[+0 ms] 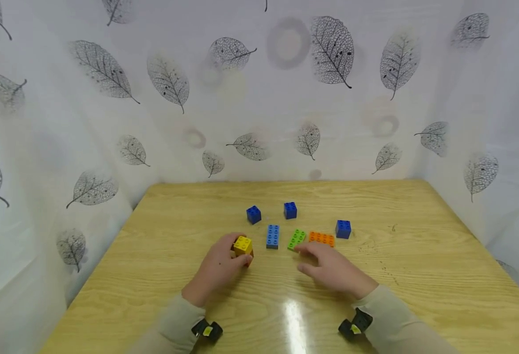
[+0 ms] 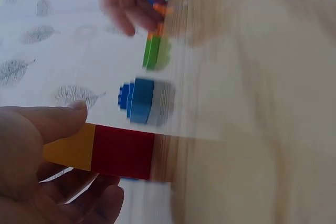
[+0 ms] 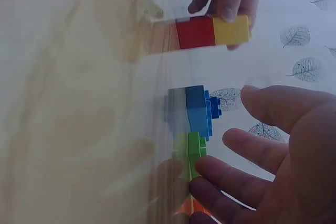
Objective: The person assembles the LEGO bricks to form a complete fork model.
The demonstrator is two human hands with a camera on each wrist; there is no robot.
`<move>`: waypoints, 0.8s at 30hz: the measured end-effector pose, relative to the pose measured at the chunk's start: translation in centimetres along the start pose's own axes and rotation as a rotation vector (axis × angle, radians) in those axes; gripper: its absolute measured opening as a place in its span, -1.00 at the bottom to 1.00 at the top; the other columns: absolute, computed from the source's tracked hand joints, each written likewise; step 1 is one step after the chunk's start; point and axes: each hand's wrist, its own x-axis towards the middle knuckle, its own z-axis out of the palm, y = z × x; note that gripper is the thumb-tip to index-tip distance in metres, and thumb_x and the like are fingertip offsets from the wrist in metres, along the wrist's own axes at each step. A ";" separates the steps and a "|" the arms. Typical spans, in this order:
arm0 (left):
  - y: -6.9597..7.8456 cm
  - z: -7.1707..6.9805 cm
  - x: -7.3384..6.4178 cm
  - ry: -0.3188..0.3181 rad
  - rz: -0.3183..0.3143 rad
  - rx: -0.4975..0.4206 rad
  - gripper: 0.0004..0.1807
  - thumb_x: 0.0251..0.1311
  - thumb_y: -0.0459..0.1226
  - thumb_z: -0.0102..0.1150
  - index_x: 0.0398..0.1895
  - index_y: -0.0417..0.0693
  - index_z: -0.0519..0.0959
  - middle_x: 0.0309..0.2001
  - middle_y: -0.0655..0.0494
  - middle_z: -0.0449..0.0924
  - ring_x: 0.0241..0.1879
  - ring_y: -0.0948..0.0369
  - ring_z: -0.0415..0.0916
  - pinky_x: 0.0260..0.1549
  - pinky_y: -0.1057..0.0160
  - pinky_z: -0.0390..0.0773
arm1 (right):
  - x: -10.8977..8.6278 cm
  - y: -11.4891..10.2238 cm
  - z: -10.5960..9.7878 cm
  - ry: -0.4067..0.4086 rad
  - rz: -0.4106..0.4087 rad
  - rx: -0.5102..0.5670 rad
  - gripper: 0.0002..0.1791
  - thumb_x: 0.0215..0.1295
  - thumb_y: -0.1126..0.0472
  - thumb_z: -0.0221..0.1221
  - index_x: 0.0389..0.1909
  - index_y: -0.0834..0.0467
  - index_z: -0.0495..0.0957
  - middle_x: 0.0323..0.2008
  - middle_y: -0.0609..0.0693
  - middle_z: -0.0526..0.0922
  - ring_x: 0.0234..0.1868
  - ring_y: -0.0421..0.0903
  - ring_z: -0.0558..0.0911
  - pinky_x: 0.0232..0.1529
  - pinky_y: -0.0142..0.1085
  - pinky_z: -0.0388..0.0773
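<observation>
A yellow brick sits on top of a red brick, making a small upright tower. My left hand grips the yellow brick, thumb on one side and fingers on the other. In the left wrist view the red brick's lower end is right at the tabletop. My right hand is over the table with thumb and fingers spread apart, nothing held between them. Its fingertips overlap the near end of a flat green brick in the head view. Beside the green one lies an orange brick, partly behind the fingers.
A light blue brick lies between the two hands. Farther back are dark blue bricks: one at left, one in the middle and one at right. A leaf-patterned curtain surrounds the wooden table at back and sides.
</observation>
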 end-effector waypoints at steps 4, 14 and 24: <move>-1.6 -1.8 0.2 0.043 -0.017 0.016 -0.42 0.30 -0.21 0.35 0.36 -0.03 0.42 0.21 0.03 0.47 0.05 0.09 0.51 0.04 0.00 0.56 | 0.0 0.3 -0.3 0.008 0.000 -0.014 -0.49 0.42 0.00 0.24 0.34 0.05 0.50 0.20 -0.07 0.58 0.31 0.07 0.47 0.31 0.12 0.31; -4.2 -5.6 0.5 0.064 -0.091 0.046 -0.36 0.37 -0.18 0.26 0.45 -0.08 0.31 0.36 -0.09 0.37 0.22 -0.03 0.41 0.20 -0.13 0.41 | -0.2 0.9 -0.7 -0.008 -0.015 -0.043 -0.51 0.44 0.00 0.22 0.32 0.06 0.51 0.25 -0.01 0.55 0.34 0.11 0.44 0.32 0.13 0.30; -5.6 -7.1 0.9 0.069 -0.102 0.093 -0.39 0.39 -0.19 0.23 0.43 -0.15 0.30 0.30 -0.17 0.42 0.21 -0.08 0.42 0.18 -0.18 0.41 | -0.4 0.9 -0.7 -0.023 -0.033 -0.088 -0.56 0.41 -0.01 0.24 0.25 0.01 0.57 0.30 0.06 0.49 0.38 0.18 0.36 0.35 0.19 0.23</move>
